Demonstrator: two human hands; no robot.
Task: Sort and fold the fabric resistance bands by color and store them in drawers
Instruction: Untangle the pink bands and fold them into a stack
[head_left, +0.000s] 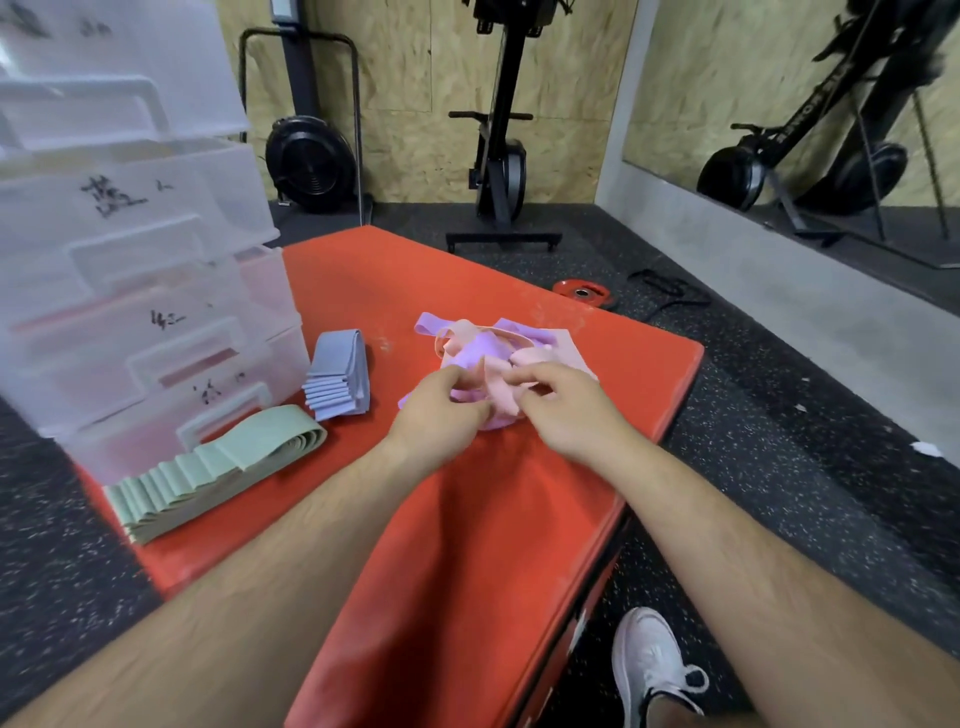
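A tangled heap of purple bands (480, 349) and pink bands (563, 347) lies in the middle of the red mat (467, 519). Both hands are in that heap. My left hand (441, 408) pinches a purple band at the heap's near left side. Beside it, my right hand (558, 402) grips a pink band (501, 392) that hangs between the two hands. A folded stack of blue-grey bands (340, 376) lies to the left of the heap. Nearer me, a folded stack of green bands (218, 467) rests against the drawer unit.
A clear plastic drawer unit (140, 291) with handwritten labels stands on the mat's left side. Beyond the mat are a red weight plate (581, 292), a black cord and black gym machines (498, 135). My white shoe (652, 670) is on the speckled floor at the right.
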